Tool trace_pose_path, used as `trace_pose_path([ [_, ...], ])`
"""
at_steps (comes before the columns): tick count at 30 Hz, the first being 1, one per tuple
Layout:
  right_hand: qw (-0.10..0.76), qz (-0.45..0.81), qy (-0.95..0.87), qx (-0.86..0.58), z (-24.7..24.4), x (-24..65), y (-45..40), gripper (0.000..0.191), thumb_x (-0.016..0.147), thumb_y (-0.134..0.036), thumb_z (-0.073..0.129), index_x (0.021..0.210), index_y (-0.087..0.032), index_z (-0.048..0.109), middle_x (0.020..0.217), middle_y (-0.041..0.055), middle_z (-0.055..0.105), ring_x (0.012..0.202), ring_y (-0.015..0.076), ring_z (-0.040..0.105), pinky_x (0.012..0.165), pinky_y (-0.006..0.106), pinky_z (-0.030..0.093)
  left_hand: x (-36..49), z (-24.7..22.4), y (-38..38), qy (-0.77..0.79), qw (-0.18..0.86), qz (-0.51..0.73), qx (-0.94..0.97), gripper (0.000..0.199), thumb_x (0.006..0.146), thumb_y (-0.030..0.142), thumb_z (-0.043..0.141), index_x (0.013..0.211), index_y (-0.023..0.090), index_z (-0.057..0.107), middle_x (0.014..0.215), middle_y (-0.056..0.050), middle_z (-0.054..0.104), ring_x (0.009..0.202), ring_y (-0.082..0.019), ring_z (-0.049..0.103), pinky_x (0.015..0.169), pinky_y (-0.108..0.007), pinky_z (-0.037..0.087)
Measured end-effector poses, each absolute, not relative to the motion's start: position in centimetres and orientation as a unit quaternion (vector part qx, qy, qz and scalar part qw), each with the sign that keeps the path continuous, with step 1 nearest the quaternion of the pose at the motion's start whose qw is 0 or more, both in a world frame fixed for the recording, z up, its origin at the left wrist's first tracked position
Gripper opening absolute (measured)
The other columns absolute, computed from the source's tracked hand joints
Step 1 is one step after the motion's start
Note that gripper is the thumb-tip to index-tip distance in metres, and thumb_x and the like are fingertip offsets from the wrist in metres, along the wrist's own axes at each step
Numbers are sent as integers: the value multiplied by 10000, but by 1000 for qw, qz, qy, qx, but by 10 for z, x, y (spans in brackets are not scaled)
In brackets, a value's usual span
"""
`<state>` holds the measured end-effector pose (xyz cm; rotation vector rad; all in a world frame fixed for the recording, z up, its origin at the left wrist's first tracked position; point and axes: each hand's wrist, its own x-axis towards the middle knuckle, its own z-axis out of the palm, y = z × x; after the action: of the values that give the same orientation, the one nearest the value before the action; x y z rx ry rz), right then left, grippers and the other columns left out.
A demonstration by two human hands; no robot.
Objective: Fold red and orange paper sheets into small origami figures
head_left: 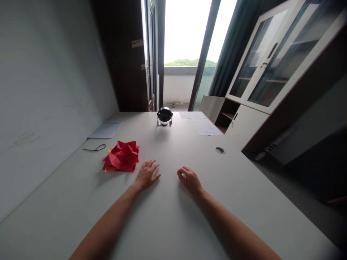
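Observation:
My left hand (148, 174) lies on the white table (165, 224) with its fingers spread and nothing in it. Just left of it sits a loose pile of creased red paper (123, 156), with orange-yellow paper edges showing underneath. My right hand (189, 178) is a short way to the right of the left one. Its fingers are curled in toward the thumb, with a small gap visible between them, and I see nothing held there. The two hands are apart from each other, and neither clearly touches the paper.
A thin black looped cord (95, 148) lies left of the paper pile. A round black-and-silver device on a stand (164, 116) stands at the far edge. White sheets (207, 127) lie far right, another sheet (105, 129) far left. A cable hole (220, 150) is at right.

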<state>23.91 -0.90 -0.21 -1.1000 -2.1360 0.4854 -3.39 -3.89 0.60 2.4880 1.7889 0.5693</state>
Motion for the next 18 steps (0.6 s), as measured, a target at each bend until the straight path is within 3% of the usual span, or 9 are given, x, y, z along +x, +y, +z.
trace_pose_path([
  [3, 299, 106, -861, -398, -2, 241, 2, 227, 959, -324, 507, 1067, -229, 682, 1181, 100, 643, 1133, 253, 552, 984, 394, 446, -34, 0, -31, 585, 22, 156, 796, 585, 930, 522, 493, 1452, 264, 440, 1572, -90, 345, 1460, -289, 280, 1206, -499, 198],
  [7, 224, 31, -889, -399, -6, 243, 25, 488, 936, -451, 566, 1376, -240, 561, 1535, 115, 385, 1431, 317, 295, 1153, 502, 282, -33, -2, -17, 580, 38, 117, 806, 721, 911, 626, 458, 1531, 283, 320, 1629, -86, 233, 1506, -297, 170, 1212, -501, 139],
  [11, 168, 13, -894, -414, -10, 243, 47, 661, 954, -543, 507, 1524, -234, 380, 1626, 108, 190, 1499, 322, 140, 1197, 526, 172, -34, -7, -7, 587, 32, 117, 800, 813, 898, 672, 432, 1571, 270, 216, 1654, -86, 135, 1524, -296, 84, 1218, -492, 82],
  [18, 108, 24, -909, -401, -13, 236, 59, 740, 966, -669, 346, 1572, -255, 256, 1646, 74, 88, 1516, 290, 85, 1215, 500, 136, -38, -11, -2, 589, 37, 89, 802, 866, 879, 751, 355, 1581, 275, 180, 1663, -67, 78, 1529, -290, 45, 1222, -486, 61],
])
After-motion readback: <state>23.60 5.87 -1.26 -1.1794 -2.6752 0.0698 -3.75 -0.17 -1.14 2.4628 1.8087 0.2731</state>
